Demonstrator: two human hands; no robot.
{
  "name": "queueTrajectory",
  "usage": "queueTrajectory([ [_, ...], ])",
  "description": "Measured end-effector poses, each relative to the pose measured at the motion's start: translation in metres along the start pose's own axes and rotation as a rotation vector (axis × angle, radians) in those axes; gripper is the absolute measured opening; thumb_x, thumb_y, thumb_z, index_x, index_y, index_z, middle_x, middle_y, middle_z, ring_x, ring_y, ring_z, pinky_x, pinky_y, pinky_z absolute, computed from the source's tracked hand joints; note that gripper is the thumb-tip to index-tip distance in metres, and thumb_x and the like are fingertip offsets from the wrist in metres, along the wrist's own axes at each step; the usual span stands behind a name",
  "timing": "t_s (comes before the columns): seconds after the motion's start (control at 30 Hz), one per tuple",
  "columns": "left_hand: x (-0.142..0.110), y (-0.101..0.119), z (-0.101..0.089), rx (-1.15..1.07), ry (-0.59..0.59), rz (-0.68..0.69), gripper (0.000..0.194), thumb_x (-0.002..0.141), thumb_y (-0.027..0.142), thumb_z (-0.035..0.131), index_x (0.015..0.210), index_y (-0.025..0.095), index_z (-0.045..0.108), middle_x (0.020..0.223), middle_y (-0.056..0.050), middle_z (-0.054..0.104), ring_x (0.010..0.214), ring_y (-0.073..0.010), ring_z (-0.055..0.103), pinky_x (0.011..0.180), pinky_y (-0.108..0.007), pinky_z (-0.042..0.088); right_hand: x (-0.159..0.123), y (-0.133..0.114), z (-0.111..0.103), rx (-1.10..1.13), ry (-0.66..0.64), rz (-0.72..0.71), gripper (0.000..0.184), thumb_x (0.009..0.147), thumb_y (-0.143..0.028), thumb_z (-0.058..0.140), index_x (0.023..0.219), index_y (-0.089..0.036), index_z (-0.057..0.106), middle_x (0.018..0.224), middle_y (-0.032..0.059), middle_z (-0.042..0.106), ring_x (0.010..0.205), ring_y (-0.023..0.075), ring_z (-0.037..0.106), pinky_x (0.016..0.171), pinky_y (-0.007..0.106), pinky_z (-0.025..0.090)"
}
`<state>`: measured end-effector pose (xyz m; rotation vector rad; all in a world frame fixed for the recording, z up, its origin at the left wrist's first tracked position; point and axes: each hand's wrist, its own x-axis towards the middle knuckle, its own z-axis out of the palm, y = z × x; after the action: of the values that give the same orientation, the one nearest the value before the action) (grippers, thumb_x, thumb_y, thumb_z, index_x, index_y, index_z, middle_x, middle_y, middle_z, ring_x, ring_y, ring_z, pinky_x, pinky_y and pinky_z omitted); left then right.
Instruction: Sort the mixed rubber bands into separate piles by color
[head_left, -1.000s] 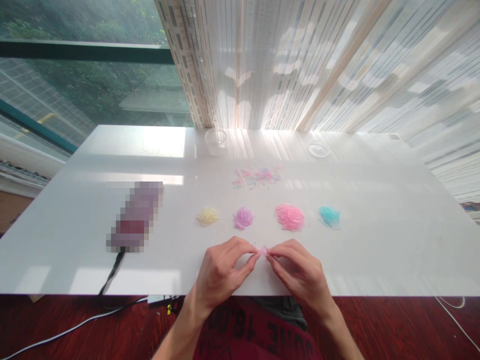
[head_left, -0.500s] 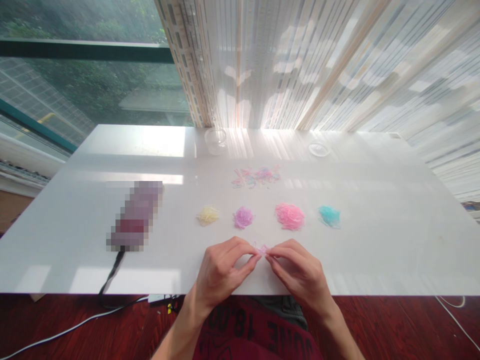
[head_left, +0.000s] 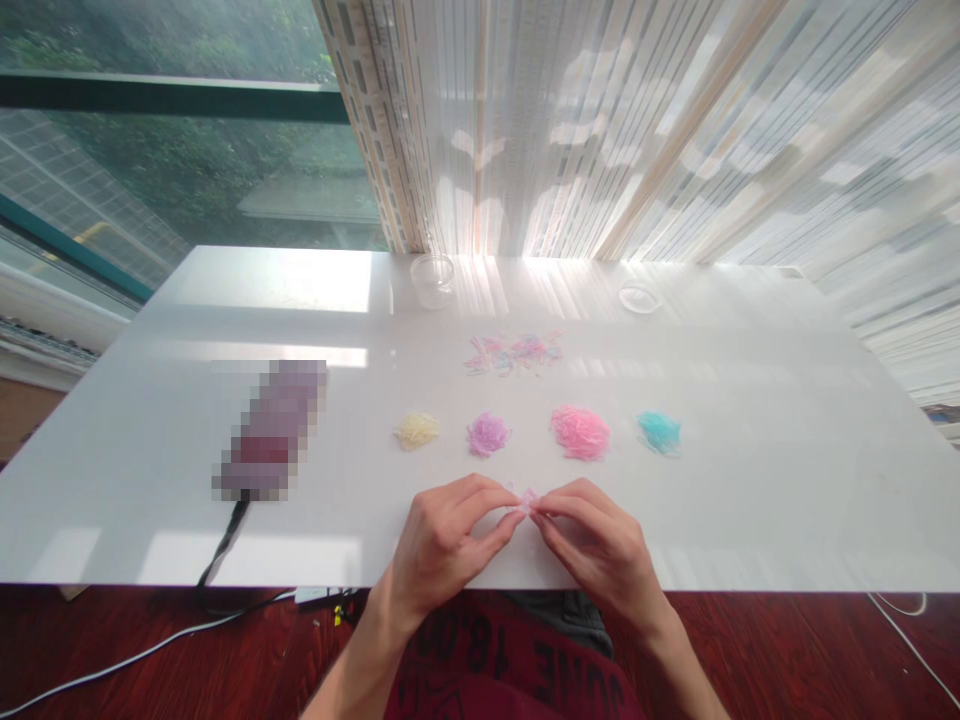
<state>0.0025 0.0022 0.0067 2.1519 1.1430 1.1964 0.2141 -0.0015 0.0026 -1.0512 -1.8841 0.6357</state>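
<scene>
Near the table's front edge, my left hand point(head_left: 450, 525) and my right hand point(head_left: 601, 527) meet fingertip to fingertip, each in a pinch. Between them is a small tangle of pale pink-purple strands point(head_left: 529, 495), partly hidden by the fingers. Just beyond lie sorted heaps of thin strands in a row: a yellow heap point(head_left: 416, 431), a purple heap point(head_left: 488, 435), a pink heap point(head_left: 580, 432) and a turquoise heap point(head_left: 660, 432). Behind that row is a loose spread of mixed-colour strands point(head_left: 514, 352).
A clear round tub point(head_left: 433, 283) stands at the back of the white table point(head_left: 787, 480). Its lid-like clear disc point(head_left: 640, 298) lies further right. A blurred-out purplish object point(head_left: 274, 430) with a black cord point(head_left: 225, 540) is at left. Striped curtains point(head_left: 517, 130) hang behind.
Both hands keep almost the same place, with only slight fingertip movement around the pink-purple strands. The heaps look unchanged.
</scene>
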Motion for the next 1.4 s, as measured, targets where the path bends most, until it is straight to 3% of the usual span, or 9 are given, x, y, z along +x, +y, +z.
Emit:
queueTrajectory([
  [0.53,0.0012,0.0016,-0.0029,-0.022,-0.021,-0.039,0.007,0.099,0.014,0.069,0.096,0.020,0.071,0.090,-0.001,0.078,0.078,-0.0132,0.073,0.070,-0.021,0.058,0.0000,0.0003,-0.0012,0.014,-0.026,-0.011,0.021,0.097,-0.009,0.067,0.109,-0.025,0.075,0.089,0.0033,0.074,0.079,0.0165,0.071,0.070,0.025,0.061],
  [0.83,-0.0019,0.0006,-0.0009,0.056,0.007,-0.072,0.006,0.101,0.023,0.069,0.105,0.019,0.069,0.080,0.001,0.075,0.051,-0.0095,0.052,0.055,-0.022,0.049,-0.0018,0.0019,-0.0017,0.013,-0.033,-0.011,0.022,0.099,-0.011,0.066,0.111,-0.026,0.076,0.090,0.0040,0.075,0.080,0.0170,0.072,0.069,0.027,0.062],
  [1.13,-0.0016,0.0000,-0.0011,0.028,-0.013,-0.053,0.007,0.102,0.017,0.066,0.105,0.020,0.072,0.088,-0.001,0.080,0.066,-0.0120,0.071,0.071,-0.023,0.059,0.0011,-0.0014,-0.0013,0.009,0.009,0.008,0.019,0.098,-0.012,0.068,0.109,-0.025,0.076,0.088,0.0040,0.075,0.078,0.0178,0.073,0.069,0.028,0.062],
  [1.4,-0.0015,0.0003,-0.0016,0.019,0.000,-0.061,0.005,0.102,0.019,0.067,0.102,0.019,0.073,0.084,-0.001,0.078,0.060,-0.0106,0.064,0.064,-0.022,0.055,0.0017,-0.0021,-0.0020,-0.002,0.035,0.047,0.019,0.096,-0.010,0.069,0.107,-0.024,0.075,0.088,0.0030,0.075,0.076,0.0159,0.072,0.071,0.026,0.063],
])
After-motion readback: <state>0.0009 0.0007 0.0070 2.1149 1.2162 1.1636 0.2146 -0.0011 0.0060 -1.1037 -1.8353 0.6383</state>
